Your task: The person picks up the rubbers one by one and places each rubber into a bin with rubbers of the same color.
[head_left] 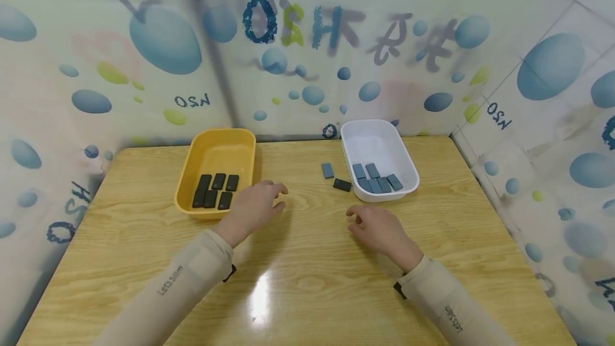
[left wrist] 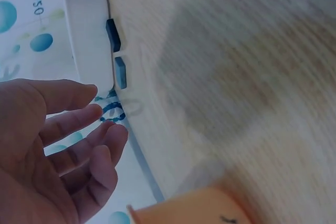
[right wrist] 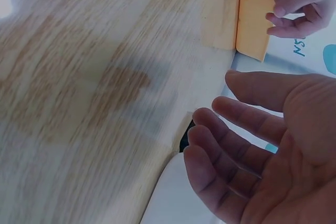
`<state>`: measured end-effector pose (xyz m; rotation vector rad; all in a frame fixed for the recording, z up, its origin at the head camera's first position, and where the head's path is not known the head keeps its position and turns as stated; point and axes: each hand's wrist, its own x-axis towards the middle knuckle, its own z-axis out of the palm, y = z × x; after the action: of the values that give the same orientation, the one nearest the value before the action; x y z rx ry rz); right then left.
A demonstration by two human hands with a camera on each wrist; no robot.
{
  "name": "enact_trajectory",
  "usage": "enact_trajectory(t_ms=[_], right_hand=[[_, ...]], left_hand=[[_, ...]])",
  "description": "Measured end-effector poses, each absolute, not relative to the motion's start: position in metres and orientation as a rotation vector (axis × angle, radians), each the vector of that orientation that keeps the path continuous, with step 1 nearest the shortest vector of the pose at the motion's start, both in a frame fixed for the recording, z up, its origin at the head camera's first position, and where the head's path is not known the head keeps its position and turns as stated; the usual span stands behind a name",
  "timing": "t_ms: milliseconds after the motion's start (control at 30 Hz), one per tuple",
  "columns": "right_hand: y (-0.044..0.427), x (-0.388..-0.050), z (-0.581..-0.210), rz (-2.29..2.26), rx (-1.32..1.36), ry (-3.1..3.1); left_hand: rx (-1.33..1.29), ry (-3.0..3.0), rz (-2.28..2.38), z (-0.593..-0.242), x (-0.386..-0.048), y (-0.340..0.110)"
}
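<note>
My left hand (head_left: 252, 204) hovers beside the right edge of the yellow bin (head_left: 223, 148), fingers loosely bent around nothing. Several small black rectangular blocks (head_left: 210, 198) lie in that bin. In front of the white bin (head_left: 375, 140), my right hand (head_left: 379, 228) hangs above the table, relaxed and holding nothing. Several blue-grey blocks (head_left: 375, 186) lie at the near end of the white bin. On the table to its left are one blue-grey block (head_left: 328, 170) and one black block (head_left: 342, 185), the black one close against the bin wall. Both wrist views show bare palms.
The wooden table (head_left: 298, 282) ends at the back against a patterned wall sheet (head_left: 307, 68). Another such sheet (head_left: 552, 148) borders it on the right. Both bins stand near the back edge, with bare wood between them and toward the front.
</note>
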<state>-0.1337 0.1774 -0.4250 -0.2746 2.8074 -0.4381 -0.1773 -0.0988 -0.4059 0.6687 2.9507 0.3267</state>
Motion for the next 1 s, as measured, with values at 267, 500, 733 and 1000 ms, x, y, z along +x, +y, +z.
enact_trajectory(t_ms=[267,500,733,1000], right_hand=[[0.171,-0.136,-0.421,-0.446,-0.322,2.828],[0.162,-0.139,-0.419,-0.460,-0.324,2.849],[0.153,-0.146,-0.419,-0.449,-0.356,2.884],[0.141,-0.154,-0.417,-0.380,-0.412,2.931]], left_hand=[[0.665,2.928,0.334,-0.424,-0.172,-0.091],[0.647,2.906,0.358,-0.431,-0.168,-0.085],[0.625,2.895,0.370,-0.436,-0.166,-0.083],[0.586,2.890,0.381,-0.439,-0.164,-0.082]])
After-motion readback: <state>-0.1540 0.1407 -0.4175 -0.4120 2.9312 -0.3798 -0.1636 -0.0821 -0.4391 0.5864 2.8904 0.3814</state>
